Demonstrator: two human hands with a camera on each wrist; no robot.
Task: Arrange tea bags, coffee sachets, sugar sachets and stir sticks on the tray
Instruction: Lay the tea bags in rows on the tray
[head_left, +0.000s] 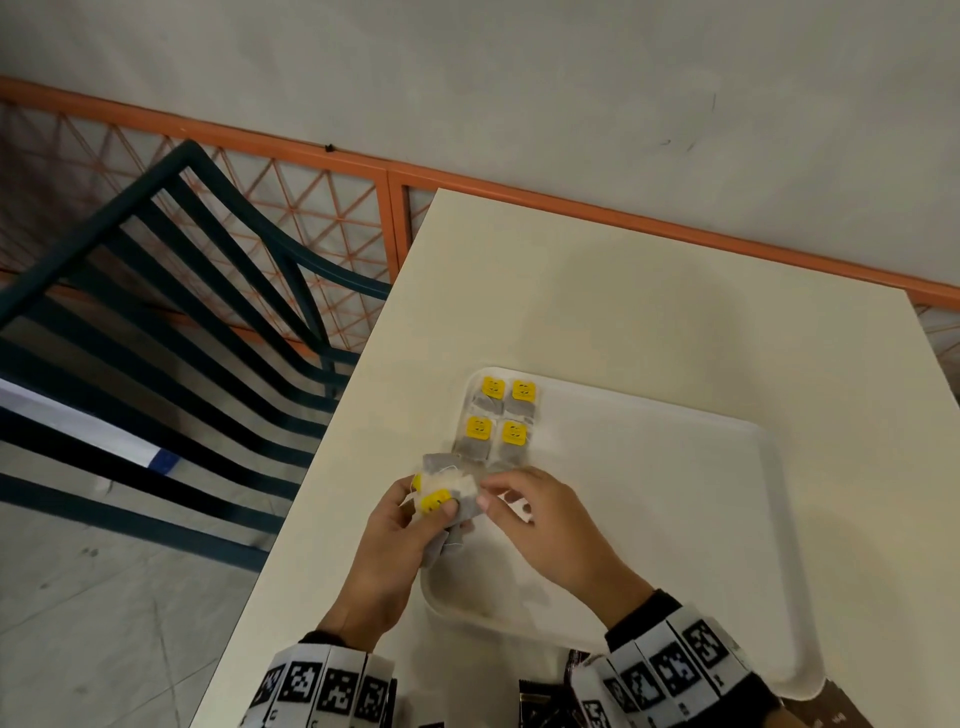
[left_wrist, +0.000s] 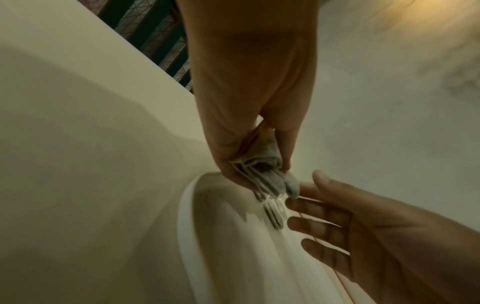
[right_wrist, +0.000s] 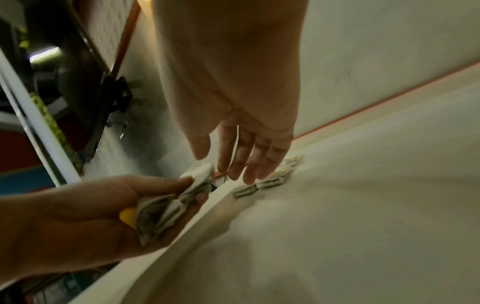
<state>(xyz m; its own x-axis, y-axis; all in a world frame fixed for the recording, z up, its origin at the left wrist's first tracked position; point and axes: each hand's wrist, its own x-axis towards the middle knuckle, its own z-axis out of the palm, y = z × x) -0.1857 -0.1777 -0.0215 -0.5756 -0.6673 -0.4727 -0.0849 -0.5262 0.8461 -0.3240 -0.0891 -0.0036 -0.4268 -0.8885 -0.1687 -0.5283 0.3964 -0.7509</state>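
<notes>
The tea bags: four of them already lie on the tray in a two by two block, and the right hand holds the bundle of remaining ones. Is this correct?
Not quite. The left hand grips the bundle of tea bags; the right hand holds nothing, fingers extended. The head view shows it. Four tea bags do lie two by two on the tray.

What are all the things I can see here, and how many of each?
Tea bags on tray: four, grey with yellow tags, two rows of two in the tray's far left corner.
Bunch of tea bags: count unclear, grey with yellow tags, gripped in the left hand over the tray's left edge.
Tray: one, white, on the table.
Table: one, cream, against the wall.
Dark sachets: several, brown, at the table's near edge, partly hidden by the sleeves.
Chair: one, dark green, slatted, left of the table.
Railing: one, orange lattice, along the wall.
Left hand: grips the bunch.
Right hand: fingers reach toward the bunch, holding nothing clearly.
</notes>
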